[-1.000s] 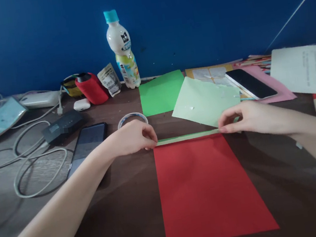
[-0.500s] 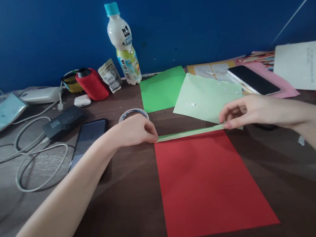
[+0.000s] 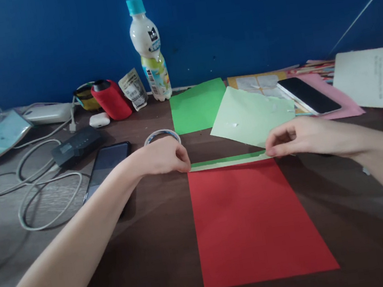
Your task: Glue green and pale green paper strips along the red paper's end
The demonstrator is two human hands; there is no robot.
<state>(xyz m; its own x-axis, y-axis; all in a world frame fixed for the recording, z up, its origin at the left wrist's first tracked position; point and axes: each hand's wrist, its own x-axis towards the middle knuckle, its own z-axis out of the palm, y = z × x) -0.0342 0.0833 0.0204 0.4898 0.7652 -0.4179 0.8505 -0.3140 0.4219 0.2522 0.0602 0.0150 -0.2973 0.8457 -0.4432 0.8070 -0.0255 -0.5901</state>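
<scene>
A sheet of red paper [image 3: 256, 222] lies flat on the dark table. Along its far edge runs a narrow green strip [image 3: 227, 161], with a pale green band on its near side. My left hand [image 3: 172, 156] pinches the strip's left end. At the right end, my right hand [image 3: 283, 139] has thumb and fingers closed on the strip. Behind the strip lie a pale green sheet [image 3: 245, 117] and a bright green sheet [image 3: 197, 107]. A roll of tape [image 3: 161, 132] is partly hidden behind my left hand.
Left of my left hand lie a dark phone [image 3: 108, 162], a black adapter [image 3: 77, 145] and looped cables. A bottle [image 3: 150, 49] stands at the back beside a red holder [image 3: 112, 100]. Another phone [image 3: 309, 94] rests on papers at the right.
More of the strip's green part shows behind the pale band. Both hands keep their hold, with the right hand shifted very slightly left. The whole view has shifted slightly.
</scene>
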